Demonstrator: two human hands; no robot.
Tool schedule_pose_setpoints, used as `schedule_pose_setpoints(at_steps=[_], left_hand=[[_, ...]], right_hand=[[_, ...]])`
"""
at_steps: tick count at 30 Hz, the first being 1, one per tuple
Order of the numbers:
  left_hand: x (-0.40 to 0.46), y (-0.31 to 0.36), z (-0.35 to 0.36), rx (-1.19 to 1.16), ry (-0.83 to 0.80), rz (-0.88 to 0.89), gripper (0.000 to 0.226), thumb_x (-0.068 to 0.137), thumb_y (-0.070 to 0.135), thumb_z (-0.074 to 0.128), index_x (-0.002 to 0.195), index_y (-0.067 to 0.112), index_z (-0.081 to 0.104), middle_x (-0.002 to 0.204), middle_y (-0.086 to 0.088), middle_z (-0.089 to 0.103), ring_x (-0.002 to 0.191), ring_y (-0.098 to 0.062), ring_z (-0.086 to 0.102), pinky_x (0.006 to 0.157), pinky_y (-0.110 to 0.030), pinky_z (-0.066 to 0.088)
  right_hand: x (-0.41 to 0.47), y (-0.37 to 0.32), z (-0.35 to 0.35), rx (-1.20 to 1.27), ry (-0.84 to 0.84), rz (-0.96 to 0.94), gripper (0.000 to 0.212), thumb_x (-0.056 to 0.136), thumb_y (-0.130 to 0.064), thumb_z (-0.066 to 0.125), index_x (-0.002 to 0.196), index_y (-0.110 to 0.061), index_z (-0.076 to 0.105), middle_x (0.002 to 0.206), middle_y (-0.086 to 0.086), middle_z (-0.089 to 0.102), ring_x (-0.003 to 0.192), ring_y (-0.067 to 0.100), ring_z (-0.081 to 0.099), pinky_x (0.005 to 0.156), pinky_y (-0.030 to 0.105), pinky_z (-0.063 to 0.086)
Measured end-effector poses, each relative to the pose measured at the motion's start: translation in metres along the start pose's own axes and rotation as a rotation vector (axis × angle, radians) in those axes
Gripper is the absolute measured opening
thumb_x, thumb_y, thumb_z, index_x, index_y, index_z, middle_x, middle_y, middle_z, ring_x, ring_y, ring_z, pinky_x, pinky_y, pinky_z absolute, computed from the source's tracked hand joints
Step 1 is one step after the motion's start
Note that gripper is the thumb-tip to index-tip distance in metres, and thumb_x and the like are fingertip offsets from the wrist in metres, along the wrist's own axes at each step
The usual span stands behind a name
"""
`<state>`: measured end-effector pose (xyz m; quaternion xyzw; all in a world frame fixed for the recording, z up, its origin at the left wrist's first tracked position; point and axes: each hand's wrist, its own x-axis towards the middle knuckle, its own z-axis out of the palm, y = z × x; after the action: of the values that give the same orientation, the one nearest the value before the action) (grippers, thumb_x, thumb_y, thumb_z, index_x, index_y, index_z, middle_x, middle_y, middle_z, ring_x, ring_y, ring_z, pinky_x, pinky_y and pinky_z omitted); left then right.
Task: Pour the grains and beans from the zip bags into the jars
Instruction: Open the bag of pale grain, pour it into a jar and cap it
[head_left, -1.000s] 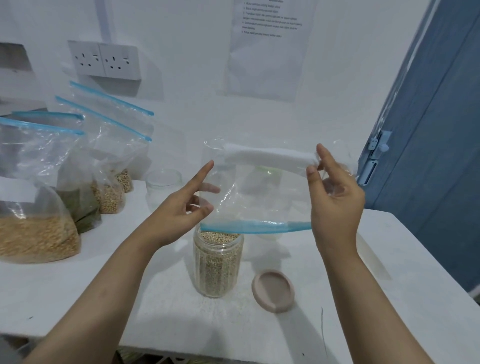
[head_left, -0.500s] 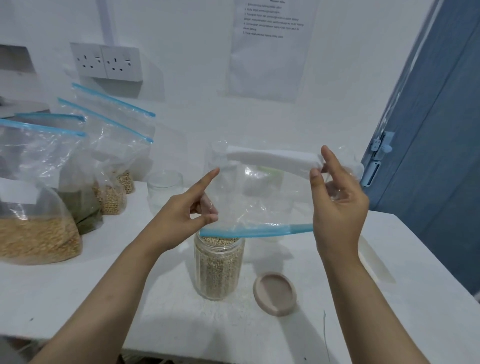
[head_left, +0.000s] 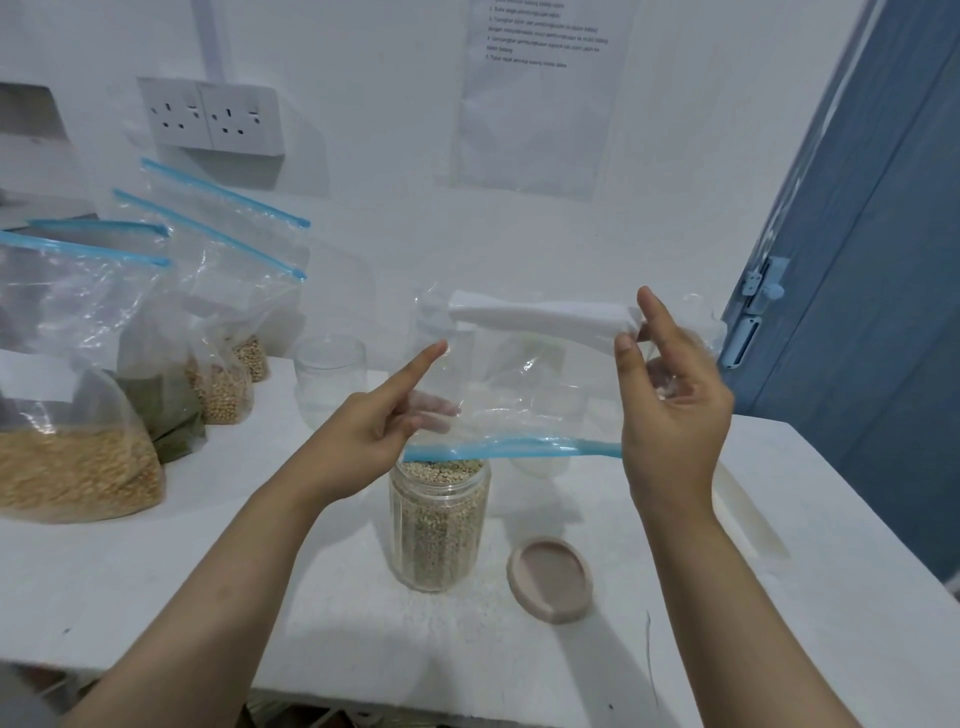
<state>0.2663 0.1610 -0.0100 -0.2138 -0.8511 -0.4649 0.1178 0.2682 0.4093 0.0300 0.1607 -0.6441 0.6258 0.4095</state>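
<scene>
While upside down over jar: empty zip bag (head_left: 524, 395), pinched by both hands
Left hand (head_left: 363, 436): pinching zipper corner
Right hand (head_left: 675, 405): gripping other edge
Jar (head_left: 439, 525): filled, on tabletop (head_left: 779, 519), beneath bag
Beside jar: lid (head_left: 550, 579)
Left: full bags (head_left: 78, 415)
Behind: empty jar (head_left: 330, 379)

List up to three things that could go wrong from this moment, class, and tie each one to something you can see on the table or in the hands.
1. The jar is filled to its rim and open, its lid lying beside it; a knock from the left hand could spill grain.
2. The upturned empty bag, held by the right hand, may still drop stray grains; some specks already lie around the jar.
3. The full bags lean together and might slump.
</scene>
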Motion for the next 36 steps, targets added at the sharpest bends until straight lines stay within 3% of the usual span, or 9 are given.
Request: schedule_pose_setpoints(at_steps=[5,10,13,15,19,23,27,31,36], left_hand=[[0.001,0.002,-0.001,-0.030,-0.064,-0.007,0.085,0.097,-0.009,0.045,0.149,0.052,0.017,0.119,0.019,0.067,0.111,-0.007,0.065,0.102,-0.029,0.047],[0.005,-0.003,-0.001,0.044,0.026,0.025,0.093,0.092,0.008,0.067,0.145,0.063,0.015,0.104,0.019,0.064,0.085,-0.017,0.063,0.096,-0.019,0.049],[0.007,-0.006,0.000,0.093,0.063,0.015,0.093,0.088,0.016,0.073,0.144,0.063,0.015,0.096,0.017,0.058,0.078,-0.013,0.059,0.088,-0.015,0.049],[0.006,-0.007,0.001,0.102,0.074,0.015,0.089,0.088,0.026,0.072,0.144,0.063,0.014,0.100,0.019,0.058,0.084,-0.010,0.061,0.089,-0.009,0.044],[0.007,-0.003,0.005,0.001,0.175,0.043,0.070,0.088,0.045,0.060,0.146,0.058,0.023,0.123,0.021,0.055,0.102,-0.006,0.059,0.093,-0.014,0.045],[0.021,0.012,0.016,-0.153,0.327,0.089,0.052,0.097,0.022,0.059,0.140,0.046,0.041,0.125,0.017,0.055,0.101,-0.004,0.058,0.090,-0.017,0.048],[0.039,0.037,0.022,-0.219,0.408,0.127,0.053,0.095,0.001,0.059,0.129,0.041,0.053,0.115,0.015,0.060,0.089,-0.007,0.059,0.087,-0.022,0.050],[0.047,0.066,0.037,-0.394,0.326,0.134,0.049,0.096,0.000,0.056,0.128,0.037,0.053,0.114,0.010,0.062,0.081,-0.008,0.065,0.088,-0.028,0.054],[0.040,0.082,0.054,-0.656,0.042,0.208,0.048,0.092,-0.001,0.034,0.134,0.014,0.051,0.127,-0.007,0.067,0.111,-0.024,0.067,0.099,-0.030,0.049]], right_hand=[[-0.002,-0.001,0.001,-0.020,0.005,-0.016,0.037,0.096,-0.011,0.064,0.132,-0.019,0.062,0.099,-0.010,0.062,0.076,0.004,0.048,0.078,0.020,0.046],[0.000,-0.002,-0.001,-0.008,0.031,-0.033,0.037,0.097,-0.010,0.064,0.132,-0.021,0.061,0.099,-0.015,0.062,0.078,0.006,0.049,0.080,0.017,0.044],[-0.001,-0.002,0.001,-0.022,0.022,-0.060,0.038,0.096,-0.009,0.064,0.131,-0.024,0.060,0.096,-0.021,0.062,0.079,0.009,0.049,0.081,0.018,0.044],[-0.002,-0.001,0.001,-0.028,0.016,-0.057,0.038,0.096,-0.009,0.064,0.131,-0.024,0.060,0.095,-0.023,0.062,0.079,0.009,0.049,0.081,0.018,0.043],[-0.004,-0.002,0.000,-0.046,0.010,-0.047,0.038,0.097,-0.009,0.063,0.131,-0.023,0.060,0.094,-0.022,0.061,0.079,0.008,0.049,0.080,0.016,0.042],[-0.001,-0.003,-0.006,-0.024,0.043,0.056,0.037,0.097,-0.011,0.064,0.130,-0.027,0.061,0.098,-0.012,0.061,0.076,0.004,0.048,0.076,0.018,0.044],[0.015,0.000,-0.028,-0.087,0.034,0.151,0.041,0.097,-0.014,0.065,0.134,-0.028,0.061,0.099,-0.002,0.061,0.073,0.009,0.044,0.074,0.013,0.043],[0.025,0.009,-0.057,-0.207,0.044,0.253,0.044,0.096,-0.015,0.064,0.136,-0.033,0.059,0.094,-0.009,0.058,0.077,0.015,0.049,0.071,0.008,0.044],[0.034,0.020,-0.104,-0.270,0.025,0.405,0.039,0.092,-0.018,0.070,0.124,-0.041,0.064,0.092,-0.014,0.061,0.080,0.006,0.054,0.085,0.024,0.048]])
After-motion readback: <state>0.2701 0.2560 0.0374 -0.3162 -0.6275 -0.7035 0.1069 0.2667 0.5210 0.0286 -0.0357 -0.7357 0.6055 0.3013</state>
